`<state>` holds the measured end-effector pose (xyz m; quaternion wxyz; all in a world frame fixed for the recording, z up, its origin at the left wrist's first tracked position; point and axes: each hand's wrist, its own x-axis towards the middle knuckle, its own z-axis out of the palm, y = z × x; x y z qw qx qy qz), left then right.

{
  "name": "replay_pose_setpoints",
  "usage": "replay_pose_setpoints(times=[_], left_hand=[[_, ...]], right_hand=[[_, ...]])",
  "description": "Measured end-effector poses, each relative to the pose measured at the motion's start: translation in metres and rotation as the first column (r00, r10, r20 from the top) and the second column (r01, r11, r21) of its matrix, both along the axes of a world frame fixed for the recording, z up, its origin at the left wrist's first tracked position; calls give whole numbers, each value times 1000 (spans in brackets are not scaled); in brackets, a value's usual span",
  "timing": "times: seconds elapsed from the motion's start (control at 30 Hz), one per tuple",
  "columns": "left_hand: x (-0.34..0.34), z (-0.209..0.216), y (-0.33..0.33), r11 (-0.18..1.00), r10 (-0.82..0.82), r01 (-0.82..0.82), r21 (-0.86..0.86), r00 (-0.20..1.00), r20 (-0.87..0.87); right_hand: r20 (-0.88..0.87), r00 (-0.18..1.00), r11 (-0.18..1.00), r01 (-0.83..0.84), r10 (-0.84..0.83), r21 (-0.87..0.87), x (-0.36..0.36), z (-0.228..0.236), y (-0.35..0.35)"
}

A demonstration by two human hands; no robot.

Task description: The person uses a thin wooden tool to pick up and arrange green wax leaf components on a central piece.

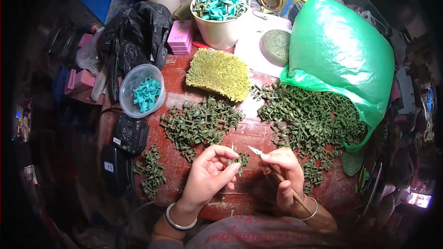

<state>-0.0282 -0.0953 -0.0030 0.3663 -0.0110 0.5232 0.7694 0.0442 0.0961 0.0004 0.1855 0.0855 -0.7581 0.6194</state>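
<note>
Near the front of the red table, my left hand (213, 171) pinches a small dark green molded piece (240, 161) between thumb and fingertips. A wooden-handled carving knife (282, 178) with a short pointed blade is gripped in my right hand (285, 171). Its tip points up and left, apart from the piece. Beyond my left hand lies a pile of similar green pieces (198, 124). A larger pile (314, 120) spreads beyond my right hand, spilling from the mouth of a green plastic bag (344, 50). A smaller heap (150, 171) lies left of my left wrist.
A yellow sponge-like block (217, 74) lies mid-table. To its left stands a clear tub (161, 97) with turquoise pieces, near a black box-shaped device (131, 133). Behind are a white bucket (219, 32) of mixed pieces, pink blocks (181, 36), a black bag (138, 37) and a round green stone-like lump (276, 46).
</note>
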Motion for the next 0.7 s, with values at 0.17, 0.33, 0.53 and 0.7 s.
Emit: replay_pose_setpoints(times=[0.17, 0.33, 0.53, 0.7], left_hand=[[0, -1, 1, 1000, -4, 3, 28, 1000, 9], [3, -2, -1, 999, -34, 33, -15, 998, -55], [4, -2, 0, 998, -68, 67, -15, 994, -88], [3, 0, 2, 997, -79, 76, -29, 989, -122]], right_hand=[[-57, 996, 974, 77, -66, 212, -3, 4, -6], [-54, 996, 967, 86, -76, 241, -3, 4, -7], [2, 995, 980, 97, -99, 173, -2, 0, -4], [-14, 997, 978, 82, -81, 191, -2, 1, -4]])
